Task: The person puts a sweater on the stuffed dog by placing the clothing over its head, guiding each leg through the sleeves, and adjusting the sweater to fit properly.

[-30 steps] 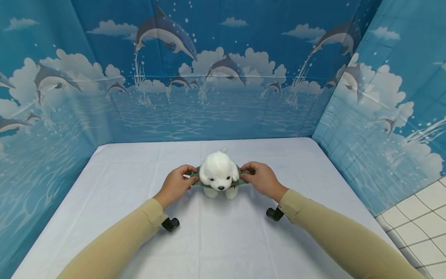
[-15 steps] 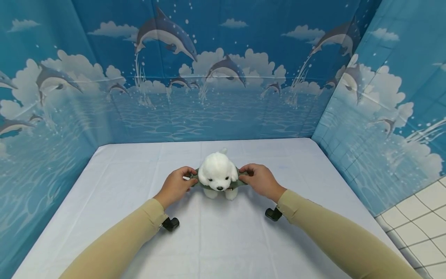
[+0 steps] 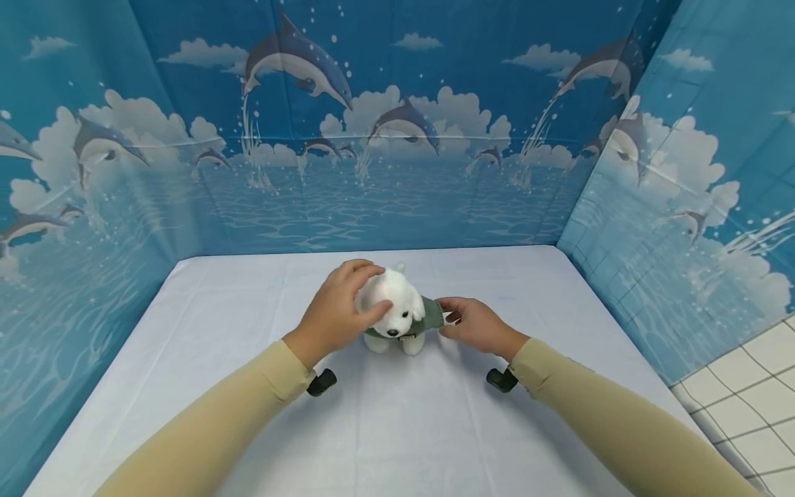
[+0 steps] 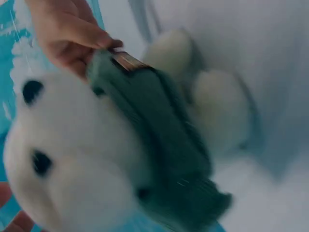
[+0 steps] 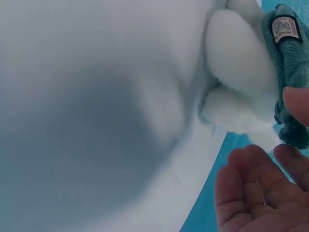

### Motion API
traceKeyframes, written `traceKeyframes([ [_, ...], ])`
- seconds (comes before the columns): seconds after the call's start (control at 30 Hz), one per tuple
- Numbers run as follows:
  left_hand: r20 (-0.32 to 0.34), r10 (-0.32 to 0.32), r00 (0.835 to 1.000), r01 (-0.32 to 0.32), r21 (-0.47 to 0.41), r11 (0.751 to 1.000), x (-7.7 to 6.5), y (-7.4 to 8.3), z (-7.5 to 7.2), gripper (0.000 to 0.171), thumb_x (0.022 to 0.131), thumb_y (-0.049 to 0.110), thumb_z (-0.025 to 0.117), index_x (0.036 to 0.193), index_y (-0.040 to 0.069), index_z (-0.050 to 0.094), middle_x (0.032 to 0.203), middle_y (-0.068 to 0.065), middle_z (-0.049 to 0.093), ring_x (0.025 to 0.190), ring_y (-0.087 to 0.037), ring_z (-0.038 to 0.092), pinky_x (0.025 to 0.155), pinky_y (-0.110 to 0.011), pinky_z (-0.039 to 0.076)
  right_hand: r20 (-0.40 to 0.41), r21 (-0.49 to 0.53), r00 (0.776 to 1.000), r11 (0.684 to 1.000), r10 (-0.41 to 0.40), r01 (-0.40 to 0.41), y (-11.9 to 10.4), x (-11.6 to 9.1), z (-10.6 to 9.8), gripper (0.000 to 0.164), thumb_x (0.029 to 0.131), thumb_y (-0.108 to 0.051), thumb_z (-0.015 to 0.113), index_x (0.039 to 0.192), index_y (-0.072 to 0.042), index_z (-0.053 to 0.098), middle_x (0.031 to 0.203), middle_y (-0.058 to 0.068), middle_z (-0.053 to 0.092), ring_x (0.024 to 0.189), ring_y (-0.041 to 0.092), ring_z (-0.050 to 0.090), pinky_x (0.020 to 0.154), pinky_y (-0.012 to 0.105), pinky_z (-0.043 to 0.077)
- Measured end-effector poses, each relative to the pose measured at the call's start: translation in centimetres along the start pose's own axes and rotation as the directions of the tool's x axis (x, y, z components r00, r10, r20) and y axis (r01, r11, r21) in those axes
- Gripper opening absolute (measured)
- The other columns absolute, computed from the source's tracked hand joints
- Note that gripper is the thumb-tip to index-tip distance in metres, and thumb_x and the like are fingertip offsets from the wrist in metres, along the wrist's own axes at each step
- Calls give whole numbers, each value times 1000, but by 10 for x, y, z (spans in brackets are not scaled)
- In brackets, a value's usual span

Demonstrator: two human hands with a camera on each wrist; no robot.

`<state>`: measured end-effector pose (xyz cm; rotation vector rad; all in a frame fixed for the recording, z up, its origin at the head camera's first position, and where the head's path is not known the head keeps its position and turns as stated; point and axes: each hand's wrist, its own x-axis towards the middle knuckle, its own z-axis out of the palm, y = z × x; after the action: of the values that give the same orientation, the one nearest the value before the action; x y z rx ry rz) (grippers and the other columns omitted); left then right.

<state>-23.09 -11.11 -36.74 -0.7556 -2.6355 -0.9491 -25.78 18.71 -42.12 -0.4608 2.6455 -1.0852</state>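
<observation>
The far side and both flanks of the scene are taken up by a blue backdrop point(image 3: 373, 200), on which leaping dolphins, clouds and rippled water are printed. In front of it is set a white-covered table point(image 3: 422, 428), by which most of the near part is filled. Beside the table, at the right, a patch of white tiles point(image 3: 739, 400) is divided by dark lines. From the near side, the table is overhung by a tan left sleeve point(image 3: 205, 421) and a tan right sleeve point(image 3: 621, 414).

A white plush dog point(image 3: 397, 293) is stood on the table, about midway between left and right and toward the far side, its face turned to the near side. A green garment point(image 3: 433, 312) is wrapped around it below the head and is spread out at the right.

The left hand point(image 3: 338, 310) is held, released, at the left of the dog's head, its fingers loosely curved and its thumb laid across part of the face; whether the fur is touched cannot be told. The right hand point(image 3: 478, 324) is placed at the garment's right edge, its fingers relaxed and parted from the thumb; the cloth appears to be let go.

Below the wrists, a left black device point(image 3: 321, 382) and a right black device point(image 3: 502, 379) are carried. To the garment's front a small, dark-bordered label point(image 5: 285, 28) is attached.
</observation>
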Motion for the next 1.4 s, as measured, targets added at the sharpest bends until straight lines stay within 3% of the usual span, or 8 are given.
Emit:
traceKeyframes([
  [0.1,93,116,989,-130,169,977,7,19,4,67,94,49,78,151,22,56,159,-10,47,148,-35,45,116,-60,43,3,-24,1000,1000,-13,13,-2,0,2,56,99,-17,73,152,-11,55,141,10,66,124,32,64,98,47,57],
  [0.2,181,132,975,-186,327,926,12,30,11,76,89,54,82,154,26,54,162,-11,44,151,-39,41,119,-60,41,-4,-17,1000,1000,-13,13,-4,-1,4,56,99,-17,74,152,-12,56,138,7,69,123,31,65,97,46,57],
  [0.37,209,85,974,-175,462,869,13,36,16,79,85,53,86,153,27,55,160,-14,45,146,-42,45,112,-58,49,-3,-16,1000,1000,-13,13,-6,-3,3,57,100,-18,73,153,-10,54,140,9,68,124,31,65,98,47,57],
  [0.57,209,11,978,-114,488,865,12,35,11,78,85,48,86,153,27,54,156,-18,45,137,-44,50,99,-55,56,-10,-35,1000,999,-9,8,-9,-3,3,59,100,-21,73,154,-9,53,145,12,64,125,32,64,100,48,56],
  [0.73,217,-82,973,-21,437,899,11,30,3,74,86,39,84,152,25,54,158,-22,40,137,-49,50,95,-54,58,-12,-49,1000,999,-17,16,-11,-3,5,60,101,-23,73,155,-8,52,149,17,60,127,35,64,100,48,57],
  [1.03,158,-205,966,174,189,966,2,-1,-11,58,87,32,80,141,27,59,156,-19,41,136,-47,47,86,-51,55,-18,-81,999,996,-27,25,-18,-7,5,61,99,-21,74,155,-11,52,150,15,61,128,33,64,101,47,56],
  [1.17,131,-234,963,226,76,971,-5,-18,-18,52,88,33,80,135,26,60,150,-16,43,128,-42,50,88,-51,54,-22,-86,999,996,-34,32,-21,-7,4,60,99,-20,75,154,-11,53,149,14,61,128,32,64,102,46,56],
  [1.4,146,-294,945,308,-86,947,-17,-41,-22,51,89,34,80,134,24,58,147,-17,46,109,-34,61,85,-46,56,-17,-90,998,994,-63,61,-26,-11,3,61,98,-18,76,155,-15,54,151,11,59,129,32,63,105,46,55],
])
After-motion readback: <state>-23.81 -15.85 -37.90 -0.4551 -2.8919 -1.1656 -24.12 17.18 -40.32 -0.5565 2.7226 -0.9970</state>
